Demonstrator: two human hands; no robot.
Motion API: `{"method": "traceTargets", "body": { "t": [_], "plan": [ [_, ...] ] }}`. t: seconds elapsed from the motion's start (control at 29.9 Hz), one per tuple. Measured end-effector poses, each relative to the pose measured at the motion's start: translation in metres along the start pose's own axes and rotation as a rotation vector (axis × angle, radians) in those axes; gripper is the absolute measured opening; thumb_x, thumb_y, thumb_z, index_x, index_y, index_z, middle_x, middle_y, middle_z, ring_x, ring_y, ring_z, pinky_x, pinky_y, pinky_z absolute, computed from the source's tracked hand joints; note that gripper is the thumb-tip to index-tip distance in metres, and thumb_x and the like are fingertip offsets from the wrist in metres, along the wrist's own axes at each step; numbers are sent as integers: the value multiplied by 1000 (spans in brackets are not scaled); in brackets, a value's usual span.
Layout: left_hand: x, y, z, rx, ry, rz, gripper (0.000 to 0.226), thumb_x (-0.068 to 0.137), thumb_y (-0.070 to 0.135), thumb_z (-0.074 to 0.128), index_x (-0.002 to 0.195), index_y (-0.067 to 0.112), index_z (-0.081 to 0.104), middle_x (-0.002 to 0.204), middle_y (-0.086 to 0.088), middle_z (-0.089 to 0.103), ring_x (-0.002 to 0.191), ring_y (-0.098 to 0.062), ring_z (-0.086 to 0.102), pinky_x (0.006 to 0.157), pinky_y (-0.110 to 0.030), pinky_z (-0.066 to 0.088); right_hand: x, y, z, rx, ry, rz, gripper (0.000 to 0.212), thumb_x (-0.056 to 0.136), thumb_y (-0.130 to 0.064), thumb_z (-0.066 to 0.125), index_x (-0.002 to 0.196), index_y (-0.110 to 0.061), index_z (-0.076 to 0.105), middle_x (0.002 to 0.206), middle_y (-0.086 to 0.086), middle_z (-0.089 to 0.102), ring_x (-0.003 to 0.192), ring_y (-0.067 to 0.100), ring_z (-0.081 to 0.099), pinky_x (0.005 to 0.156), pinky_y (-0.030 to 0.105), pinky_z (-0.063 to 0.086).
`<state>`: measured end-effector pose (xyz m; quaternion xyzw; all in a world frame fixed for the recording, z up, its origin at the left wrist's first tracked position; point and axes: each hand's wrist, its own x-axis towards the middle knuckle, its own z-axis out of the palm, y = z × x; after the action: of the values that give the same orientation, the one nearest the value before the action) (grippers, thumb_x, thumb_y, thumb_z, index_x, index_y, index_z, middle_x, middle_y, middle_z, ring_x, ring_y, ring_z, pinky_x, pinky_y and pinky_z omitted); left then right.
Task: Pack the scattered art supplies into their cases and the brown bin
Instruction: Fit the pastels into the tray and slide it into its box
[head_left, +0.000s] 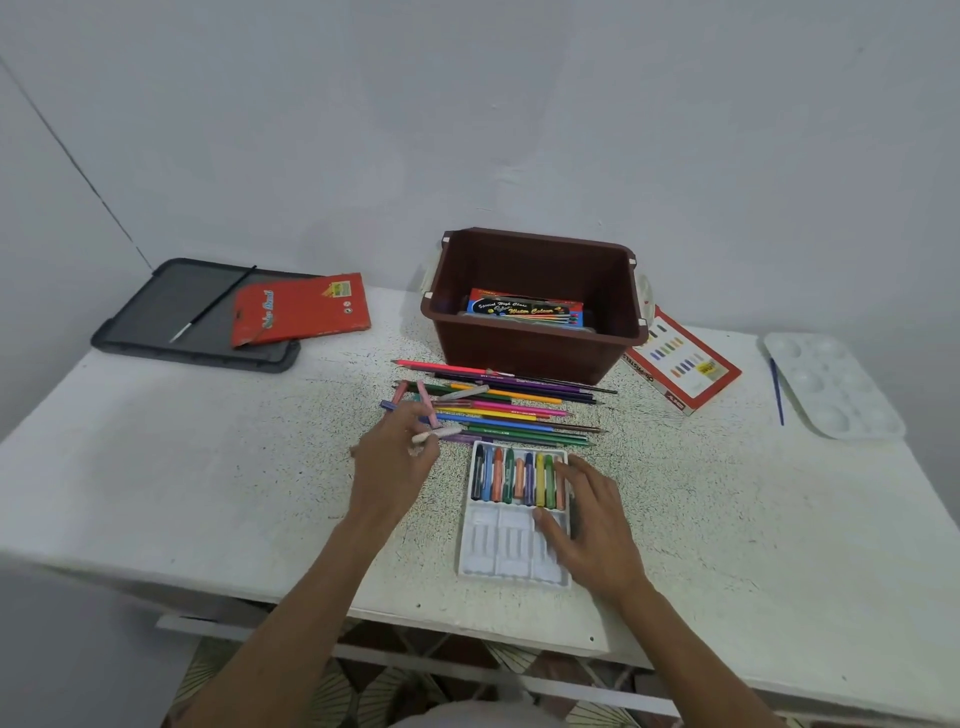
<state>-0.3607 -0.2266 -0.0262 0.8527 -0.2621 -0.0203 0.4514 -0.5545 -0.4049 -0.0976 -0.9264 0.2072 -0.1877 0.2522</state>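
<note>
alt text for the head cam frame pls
A person's left hand pinches a pale crayon while the right hand rests on a white crayon tray, its far row holding crayons. Loose coloured pencils lie between the tray and a brown bin on a white table.

— Where's your bin?
— Behind the pencils; a watercolour box lies in it; the crayon tray sits before the pencils; the pastel box is right of the bin, the lid far left.

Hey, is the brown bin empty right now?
No, the brown bin holds a black and blue water colours box lying flat on its floor.
</note>
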Motion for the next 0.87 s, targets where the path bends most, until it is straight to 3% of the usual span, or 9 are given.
{"method": "traceTargets", "body": {
  "t": [0.13, 0.27, 0.4, 0.53, 0.87],
  "plan": [
    [3, 10, -5, -285, -50, -41, 30, 84, 5, 72, 109, 18, 62, 87, 5, 71, 76, -5, 69, 63, -15, 54, 1, -1, 0, -20, 10, -7, 57, 93, -52, 52, 140, -21, 43, 145, 1, 43, 131, 14, 34, 105, 32, 32],
    [1, 16, -8, -431, -295, -90, 31, 82, 8, 75, 108, 15, 61, 91, -1, 74, 85, -8, 72, 75, -20, 57, 1, -2, 0, -35, 8, -5, 56, 93, -49, 56, 139, -19, 45, 143, 2, 44, 130, 15, 36, 105, 33, 34],
    [-5, 9, -4, -256, -515, -87, 28, 77, 22, 81, 101, 20, 66, 88, 4, 74, 82, -5, 71, 79, -23, 55, 1, -2, 0, -52, 5, -2, 56, 93, -49, 56, 139, -18, 45, 143, 3, 45, 128, 16, 36, 104, 35, 35],
    [-17, 6, -2, -132, -634, -103, 24, 78, 24, 81, 99, 22, 69, 92, 5, 72, 81, -4, 69, 75, -23, 52, 0, -2, 1, -62, 9, 0, 55, 93, -48, 57, 138, -18, 45, 142, 3, 45, 128, 17, 37, 104, 35, 35],
    [-31, -6, 6, 85, -568, 80, 33, 79, 28, 79, 111, 24, 69, 100, 6, 57, 79, -8, 59, 75, -28, 50, -1, -2, 1, -66, 2, -11, 56, 93, -51, 52, 137, -18, 46, 140, 3, 47, 126, 18, 39, 103, 39, 40]
  ]
}}
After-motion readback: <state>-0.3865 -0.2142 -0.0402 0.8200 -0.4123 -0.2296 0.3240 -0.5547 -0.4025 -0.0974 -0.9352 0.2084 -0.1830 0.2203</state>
